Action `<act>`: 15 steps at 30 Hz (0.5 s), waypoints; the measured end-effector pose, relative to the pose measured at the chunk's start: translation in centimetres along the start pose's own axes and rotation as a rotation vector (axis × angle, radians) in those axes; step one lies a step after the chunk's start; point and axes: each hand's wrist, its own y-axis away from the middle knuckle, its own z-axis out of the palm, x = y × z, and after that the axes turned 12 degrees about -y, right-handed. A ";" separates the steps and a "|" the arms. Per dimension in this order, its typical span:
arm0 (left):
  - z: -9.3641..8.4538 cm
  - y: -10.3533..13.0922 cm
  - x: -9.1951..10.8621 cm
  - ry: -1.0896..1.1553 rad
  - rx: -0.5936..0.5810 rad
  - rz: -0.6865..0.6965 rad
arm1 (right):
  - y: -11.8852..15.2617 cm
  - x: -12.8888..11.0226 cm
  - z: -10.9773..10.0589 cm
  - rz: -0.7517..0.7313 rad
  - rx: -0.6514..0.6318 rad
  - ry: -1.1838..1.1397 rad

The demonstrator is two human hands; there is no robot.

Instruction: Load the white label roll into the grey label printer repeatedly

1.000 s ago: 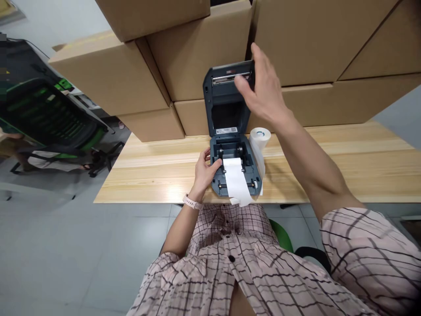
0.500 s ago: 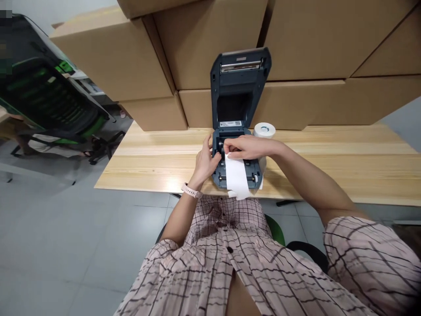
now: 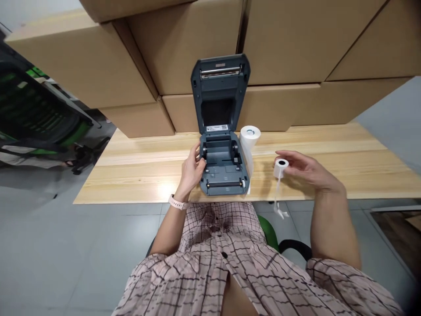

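A dark label printer (image 3: 224,169) stands on the table with its lid (image 3: 219,96) raised, and its inner bay holds no roll. My left hand (image 3: 193,169) grips the printer's left side, thumb over the rim. To the right, my right hand (image 3: 301,167) has its fingers around a small white paper roll (image 3: 279,170), which stands upright at the tabletop. A loose paper strip hangs from this roll past the table's front edge. A larger white roll (image 3: 250,133) stands against the printer's right side, its paper trailing down toward the front edge.
Large cardboard boxes (image 3: 200,48) are stacked along the back of the wooden table (image 3: 141,169). A black and green chair (image 3: 36,105) is at the left, with part of another person near it. A green seat edge (image 3: 268,230) shows below the table.
The small roll with its strip has come out of the printer and moved right with my right hand. My left hand remains at the printer's left side. The camera view has shifted slightly.
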 end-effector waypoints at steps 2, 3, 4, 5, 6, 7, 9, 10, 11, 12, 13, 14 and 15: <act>0.0 0.0 -0.1 -0.005 0.006 0.004 | -0.7 1.4 0.2 0.049 0.069 -0.061; -0.1 0.0 -0.2 -0.009 0.008 0.009 | -1.2 2.0 0.5 0.049 0.084 -0.100; -0.1 -0.1 -0.3 -0.013 0.009 0.014 | -1.6 2.4 0.9 0.043 0.085 -0.133; -0.1 -0.1 -0.4 -0.016 0.010 0.018 | -2.0 2.7 1.2 0.038 0.076 -0.153; -0.1 -0.1 -0.4 -0.020 0.011 0.019 | -2.2 3.0 1.3 0.039 0.061 -0.161; -0.1 0.0 -0.4 -0.023 0.012 0.015 | -2.3 3.1 1.4 0.047 0.042 -0.160; -0.1 0.0 -0.3 -0.029 0.014 0.003 | -2.2 3.2 0.8 0.067 0.011 -0.159; -0.2 0.0 -0.3 -0.033 0.012 -0.001 | -2.2 3.0 0.4 0.070 0.002 -0.167; -0.3 -0.1 -0.3 -0.037 0.007 0.001 | -2.5 2.8 -0.2 0.065 0.005 -0.180; -0.4 -0.2 -0.3 -0.042 -0.004 0.007 | -3.1 2.5 -0.8 0.048 0.017 -0.192; -0.6 -0.3 -0.3 -0.045 -0.022 0.016 | -4.0 2.2 -1.3 0.024 0.033 -0.198; -0.8 -0.5 -0.4 -0.046 -0.044 0.026 | -5.4 1.8 -1.6 0.001 0.040 -0.194; -1.0 -0.7 -0.4 -0.043 -0.067 0.037 | -7.0 1.5 -1.7 -0.018 0.035 -0.177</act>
